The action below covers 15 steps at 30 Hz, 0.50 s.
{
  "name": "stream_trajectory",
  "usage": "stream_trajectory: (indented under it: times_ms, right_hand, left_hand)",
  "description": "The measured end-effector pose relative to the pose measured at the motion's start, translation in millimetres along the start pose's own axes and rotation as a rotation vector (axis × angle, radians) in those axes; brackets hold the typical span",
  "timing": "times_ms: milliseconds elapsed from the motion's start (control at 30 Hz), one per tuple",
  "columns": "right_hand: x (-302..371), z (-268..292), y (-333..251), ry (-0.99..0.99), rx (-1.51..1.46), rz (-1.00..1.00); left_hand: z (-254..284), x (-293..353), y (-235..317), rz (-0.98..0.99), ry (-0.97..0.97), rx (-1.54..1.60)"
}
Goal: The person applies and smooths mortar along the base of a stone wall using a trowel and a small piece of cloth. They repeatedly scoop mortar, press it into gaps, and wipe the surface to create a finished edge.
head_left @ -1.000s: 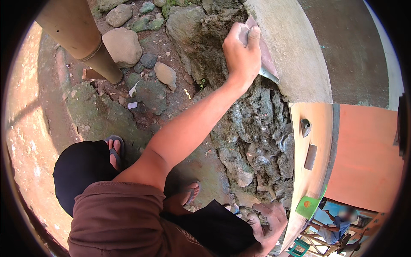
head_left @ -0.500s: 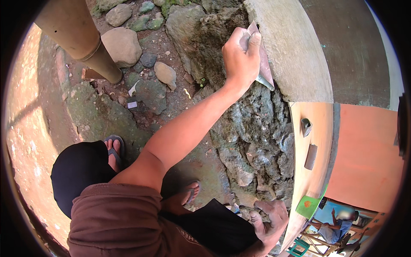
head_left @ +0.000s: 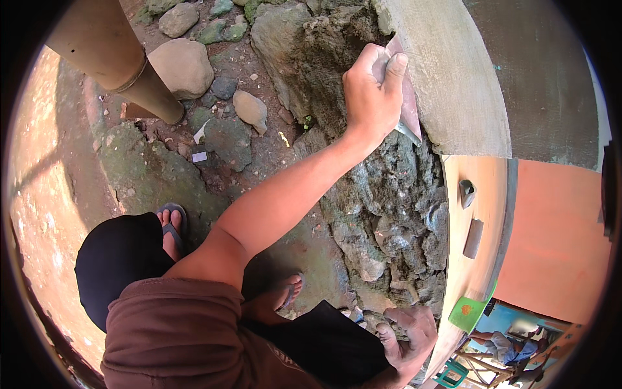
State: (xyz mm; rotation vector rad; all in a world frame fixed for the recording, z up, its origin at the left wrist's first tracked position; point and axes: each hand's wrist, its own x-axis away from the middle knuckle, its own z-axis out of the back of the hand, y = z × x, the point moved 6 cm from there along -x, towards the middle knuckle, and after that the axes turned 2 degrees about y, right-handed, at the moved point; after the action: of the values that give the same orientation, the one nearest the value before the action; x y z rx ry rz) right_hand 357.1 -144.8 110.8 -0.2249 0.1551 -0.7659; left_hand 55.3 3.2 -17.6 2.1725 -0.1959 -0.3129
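Observation:
My left hand (head_left: 372, 97) is closed round a folded piece of reddish sandpaper (head_left: 409, 104), thumb on top. The sandpaper lies against the edge of a pale cement wall face (head_left: 453, 78), just above rough dark stonework (head_left: 389, 201). A greyish underside shows at its lower corner. Down at the lower right, my right hand (head_left: 414, 337) rests near the ledge's edge. Its dusty fingers are loosely bent, the thumb stands apart, and nothing shows in it. My left arm reaches across from a brown sleeve.
On the pale ledge (head_left: 463, 279) lie a curled grey piece (head_left: 466, 193), a grey-brown roll (head_left: 473, 238) and a green item (head_left: 468, 313). A bamboo post (head_left: 123, 58) and loose stones (head_left: 181, 68) stand left. Another person (head_left: 512, 349) sits at the far lower right.
My left hand and the sandpaper have shifted slightly right and down along the wall edge. My right hand has stayed put. The person in the background has leaned lower.

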Motion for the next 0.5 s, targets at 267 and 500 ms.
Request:
stream_trajectory:
  times_ms: [267,500]
  right_hand:
    - [-4,-5,-4,-0.027,-0.025,0.025]
    - [-8,-7,-6,-0.047,-0.016,0.046]
  left_hand:
    - [1,-27,3,-0.044,0.088,0.045]
    - [2,-28,2,-0.087,0.043,0.049]
